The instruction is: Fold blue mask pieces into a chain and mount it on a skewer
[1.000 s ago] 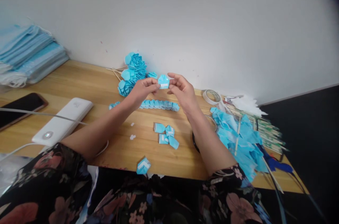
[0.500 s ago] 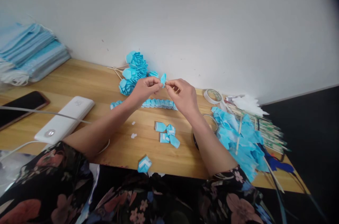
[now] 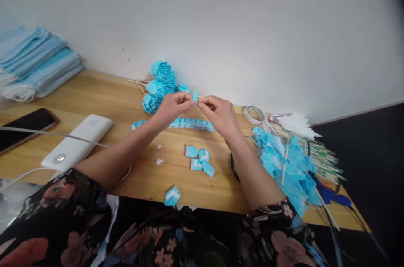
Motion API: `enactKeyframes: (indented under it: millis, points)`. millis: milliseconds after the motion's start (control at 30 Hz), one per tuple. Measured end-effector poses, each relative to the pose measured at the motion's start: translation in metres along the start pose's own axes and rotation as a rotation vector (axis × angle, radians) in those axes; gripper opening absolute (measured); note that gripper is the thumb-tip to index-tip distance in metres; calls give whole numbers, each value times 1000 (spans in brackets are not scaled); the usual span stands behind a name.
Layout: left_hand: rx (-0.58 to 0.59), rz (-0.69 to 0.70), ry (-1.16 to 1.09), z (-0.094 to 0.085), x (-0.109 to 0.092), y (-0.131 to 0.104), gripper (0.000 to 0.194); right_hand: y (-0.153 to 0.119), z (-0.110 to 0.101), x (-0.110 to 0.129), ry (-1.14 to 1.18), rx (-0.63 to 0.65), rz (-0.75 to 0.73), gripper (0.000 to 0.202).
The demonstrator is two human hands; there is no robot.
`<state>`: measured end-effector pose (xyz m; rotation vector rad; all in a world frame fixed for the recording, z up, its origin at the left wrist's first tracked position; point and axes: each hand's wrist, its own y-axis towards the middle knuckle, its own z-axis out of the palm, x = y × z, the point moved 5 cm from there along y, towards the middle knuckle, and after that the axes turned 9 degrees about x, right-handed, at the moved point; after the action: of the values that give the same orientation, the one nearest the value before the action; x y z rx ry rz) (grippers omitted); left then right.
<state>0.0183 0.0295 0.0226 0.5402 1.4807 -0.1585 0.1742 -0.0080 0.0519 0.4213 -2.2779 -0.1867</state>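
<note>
Above the back of the wooden table, my left hand (image 3: 176, 105) pinches a small blue folded petal (image 3: 195, 97) between thumb and fingertips. Facing it, my right hand (image 3: 219, 113) is closed with its fingertips right against the petal. A thin pale stick (image 3: 200, 97) shows at those right fingertips; most of it is hidden by the hand. Below both hands lies a row of overlapping blue petals (image 3: 191, 123), partly covered by my left forearm. Several loose petals with white strips (image 3: 196, 164) lie nearer me, and another folded petal (image 3: 172, 196) sits at the front edge.
Blue paper flowers (image 3: 160, 84) on sticks lean by the wall. Left are stacked face masks (image 3: 41, 63), a phone (image 3: 28, 126) and a white power bank (image 3: 78, 141) with cables. Right are a tape roll (image 3: 253, 114), crumpled blue sheets (image 3: 284, 166) and blue-handled scissors (image 3: 333, 196).
My right hand has shifted slightly, its fingers closing together near the petal. The petal has turned a little and looks narrower. My left hand has barely moved.
</note>
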Motion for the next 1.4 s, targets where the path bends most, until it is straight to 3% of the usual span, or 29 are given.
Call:
enactKeyframes:
  millis: [900, 1167, 1400]
  points:
    - [25, -9, -16, 0, 1, 0, 22, 0, -6, 2, 28, -8, 70, 22]
    - [59, 68, 106, 2, -11, -3, 36, 0, -4, 4, -18, -26, 53, 18]
    - [-26, 53, 58, -2, -6, -3, 27, 0, -12, 2, -53, -55, 89, 19]
